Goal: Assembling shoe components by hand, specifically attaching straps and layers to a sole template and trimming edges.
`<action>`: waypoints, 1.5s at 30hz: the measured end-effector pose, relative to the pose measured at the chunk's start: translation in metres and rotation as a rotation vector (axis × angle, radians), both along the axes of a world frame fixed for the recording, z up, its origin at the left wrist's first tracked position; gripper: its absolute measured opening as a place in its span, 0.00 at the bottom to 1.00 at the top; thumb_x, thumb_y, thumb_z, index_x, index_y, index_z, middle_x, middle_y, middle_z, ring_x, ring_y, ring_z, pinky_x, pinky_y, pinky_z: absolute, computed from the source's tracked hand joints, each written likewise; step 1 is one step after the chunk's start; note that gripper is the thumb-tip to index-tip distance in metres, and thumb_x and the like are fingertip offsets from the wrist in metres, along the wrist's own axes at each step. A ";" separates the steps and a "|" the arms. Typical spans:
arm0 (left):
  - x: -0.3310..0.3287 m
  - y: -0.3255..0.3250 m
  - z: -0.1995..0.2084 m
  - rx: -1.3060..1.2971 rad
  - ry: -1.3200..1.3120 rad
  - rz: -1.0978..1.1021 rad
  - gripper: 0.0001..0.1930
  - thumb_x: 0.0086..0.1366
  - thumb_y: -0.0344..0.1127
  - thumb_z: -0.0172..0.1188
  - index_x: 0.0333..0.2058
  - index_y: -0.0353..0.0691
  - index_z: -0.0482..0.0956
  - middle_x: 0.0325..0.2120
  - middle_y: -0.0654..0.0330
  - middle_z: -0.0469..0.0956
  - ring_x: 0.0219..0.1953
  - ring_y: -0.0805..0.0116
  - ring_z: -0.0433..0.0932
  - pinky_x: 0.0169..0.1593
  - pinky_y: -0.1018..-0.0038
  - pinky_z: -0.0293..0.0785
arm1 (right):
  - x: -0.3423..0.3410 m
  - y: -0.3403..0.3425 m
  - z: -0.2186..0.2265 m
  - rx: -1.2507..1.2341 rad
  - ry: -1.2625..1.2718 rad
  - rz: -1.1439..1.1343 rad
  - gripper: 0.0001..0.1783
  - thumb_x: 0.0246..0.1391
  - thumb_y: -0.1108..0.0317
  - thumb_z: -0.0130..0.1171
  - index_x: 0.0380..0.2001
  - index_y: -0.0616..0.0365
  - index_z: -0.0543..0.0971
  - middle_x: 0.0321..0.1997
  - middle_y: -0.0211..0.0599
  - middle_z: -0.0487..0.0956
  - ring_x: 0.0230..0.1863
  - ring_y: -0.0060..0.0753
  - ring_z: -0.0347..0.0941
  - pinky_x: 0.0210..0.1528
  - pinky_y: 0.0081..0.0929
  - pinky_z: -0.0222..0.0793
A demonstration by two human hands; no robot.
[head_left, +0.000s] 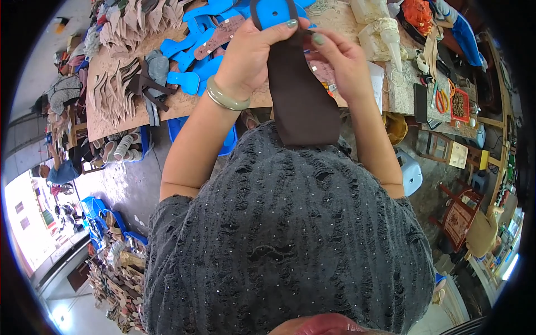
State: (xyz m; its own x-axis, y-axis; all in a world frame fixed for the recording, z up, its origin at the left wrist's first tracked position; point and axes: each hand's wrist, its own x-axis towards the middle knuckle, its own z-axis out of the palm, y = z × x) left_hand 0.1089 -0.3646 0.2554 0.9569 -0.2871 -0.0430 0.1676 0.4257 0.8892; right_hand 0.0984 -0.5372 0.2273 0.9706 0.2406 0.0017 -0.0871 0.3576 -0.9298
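Between both hands I hold a sole-shaped piece, an insole, with a long dark brown surface [304, 100]. Its far end shows a bright blue face [273, 12] with a dark rim and a small hole. My left hand [248, 53], a bangle at its wrist, grips the left edge, its thumb pressed on the blue end. On the opposite edge, my right hand [345, 61] has its thumb and bent fingers closed at the brown material; its fingertips are partly hidden. The near end of the insole hangs in front of my torso.
Several blue sole-shaped pieces [190, 82] lie on the wooden table [103, 125], alongside a patterned pinkish one [219, 38]. Stacks of beige sole shapes [114, 100] stand at the left. Rightward are a white cone [392, 47], orange-handled scissors [442, 100] and a red basket [460, 105].
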 end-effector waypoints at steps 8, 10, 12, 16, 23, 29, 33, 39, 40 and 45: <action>0.017 0.006 -0.017 -0.244 0.169 -0.191 0.14 0.66 0.30 0.48 0.49 0.31 0.70 0.43 0.52 0.76 0.43 0.63 0.77 0.49 0.69 0.76 | 0.034 -0.005 -0.003 -0.836 -1.452 -0.542 0.21 0.31 0.79 0.65 0.35 0.47 0.82 0.42 0.29 0.77 0.42 0.33 0.73 0.41 0.25 0.71; 0.016 0.002 -0.018 -0.311 0.243 -0.207 0.14 0.67 0.31 0.47 0.49 0.31 0.69 0.43 0.52 0.76 0.43 0.63 0.77 0.49 0.69 0.76 | 0.039 -0.009 -0.006 -0.839 -1.470 -0.529 0.21 0.31 0.78 0.65 0.35 0.47 0.81 0.43 0.28 0.77 0.44 0.33 0.72 0.42 0.26 0.71; 0.017 0.001 -0.023 -0.375 0.316 -0.217 0.14 0.67 0.32 0.46 0.49 0.31 0.69 0.43 0.52 0.75 0.44 0.63 0.77 0.48 0.69 0.76 | 0.043 -0.009 -0.011 -0.835 -1.490 -0.513 0.21 0.31 0.76 0.65 0.35 0.46 0.81 0.44 0.28 0.76 0.45 0.33 0.72 0.44 0.28 0.70; 0.019 0.003 -0.045 -0.705 0.404 -0.353 0.14 0.69 0.35 0.45 0.47 0.31 0.69 0.41 0.53 0.75 0.42 0.64 0.77 0.47 0.69 0.76 | 0.050 -0.004 -0.020 -0.712 -1.481 -0.494 0.21 0.29 0.77 0.65 0.34 0.50 0.80 0.40 0.30 0.77 0.42 0.35 0.74 0.42 0.30 0.71; -0.008 0.014 -0.011 -0.057 0.326 -0.187 0.32 0.66 0.60 0.43 0.53 0.34 0.65 0.44 0.54 0.71 0.51 0.62 0.70 0.57 0.68 0.66 | 0.032 -0.017 -0.026 -0.619 -0.894 -0.213 0.12 0.40 0.79 0.62 0.33 0.59 0.80 0.38 0.37 0.79 0.42 0.34 0.76 0.42 0.27 0.72; -0.003 0.024 -0.011 0.325 -0.482 -0.172 0.33 0.62 0.49 0.57 0.59 0.35 0.60 0.55 0.51 0.66 0.53 0.66 0.70 0.54 0.70 0.67 | 0.019 -0.016 0.016 -0.739 -0.662 0.063 0.11 0.46 0.69 0.62 0.35 0.58 0.81 0.28 0.37 0.80 0.28 0.28 0.73 0.33 0.25 0.68; -0.011 -0.002 -0.015 0.213 -0.307 -0.066 0.14 0.65 0.35 0.55 0.46 0.34 0.73 0.40 0.60 0.77 0.39 0.72 0.77 0.44 0.77 0.74 | 0.022 -0.007 0.014 -0.640 -0.516 0.162 0.14 0.46 0.68 0.62 0.38 0.61 0.80 0.31 0.38 0.80 0.32 0.29 0.74 0.37 0.24 0.69; -0.015 -0.014 -0.004 -0.340 -0.121 0.140 0.16 0.67 0.37 0.51 0.49 0.33 0.67 0.44 0.53 0.75 0.48 0.61 0.74 0.53 0.67 0.71 | -0.012 0.009 0.020 -0.517 -0.365 -0.056 0.19 0.46 0.69 0.63 0.44 0.61 0.78 0.36 0.33 0.78 0.36 0.23 0.74 0.39 0.22 0.70; -0.014 -0.013 -0.006 -0.318 -0.130 0.135 0.17 0.67 0.38 0.51 0.49 0.33 0.67 0.44 0.53 0.75 0.49 0.61 0.73 0.54 0.65 0.70 | -0.014 0.012 0.013 -0.364 -0.353 -0.114 0.17 0.46 0.70 0.63 0.43 0.61 0.78 0.35 0.33 0.78 0.35 0.23 0.74 0.39 0.21 0.70; -0.019 -0.018 0.004 -0.295 -0.145 0.191 0.15 0.66 0.37 0.52 0.47 0.33 0.69 0.40 0.54 0.76 0.44 0.63 0.75 0.51 0.68 0.72 | -0.013 0.020 0.011 -0.191 -0.244 -0.242 0.12 0.48 0.73 0.61 0.39 0.61 0.80 0.33 0.32 0.79 0.33 0.23 0.74 0.38 0.19 0.69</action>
